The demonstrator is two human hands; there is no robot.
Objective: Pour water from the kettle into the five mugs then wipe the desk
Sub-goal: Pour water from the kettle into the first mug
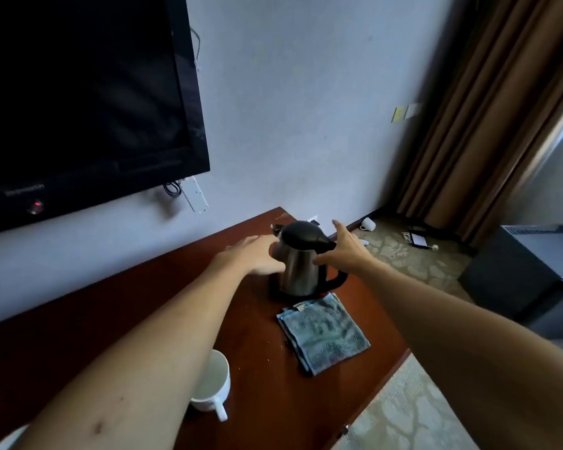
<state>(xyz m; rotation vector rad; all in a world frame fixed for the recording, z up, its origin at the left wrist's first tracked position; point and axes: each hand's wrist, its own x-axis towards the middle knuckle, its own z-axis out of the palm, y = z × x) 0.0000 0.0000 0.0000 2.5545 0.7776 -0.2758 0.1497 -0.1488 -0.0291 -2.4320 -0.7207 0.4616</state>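
1. The steel kettle [301,264], with its black lid and black handle, stood upright on its base near the far right corner of the reddish-brown desk [260,384], close to the wall.
2. The person's left hand [252,254] reached in from the left, fingers stretched out straight and relaxed, lying against the kettle's left side by the spout; it gripped nothing.
3. The right hand [343,246] came in from the right, fingers spread and loose, its thumb near the back edge of the lid above the handle. I could not tell whether it touched the kettle; it held nothing.
4. A folded blue-grey cloth [324,332] lay flat on the desk just in front of the kettle's base, toward the desk's right edge.
5. One white mug [213,384] stood upright near the front of the desk, partly hidden behind the left forearm, handle pointing toward the front edge.
6. A dark television [85,102] hung on the wall to the left, and brown curtains [488,118] hung at the right.
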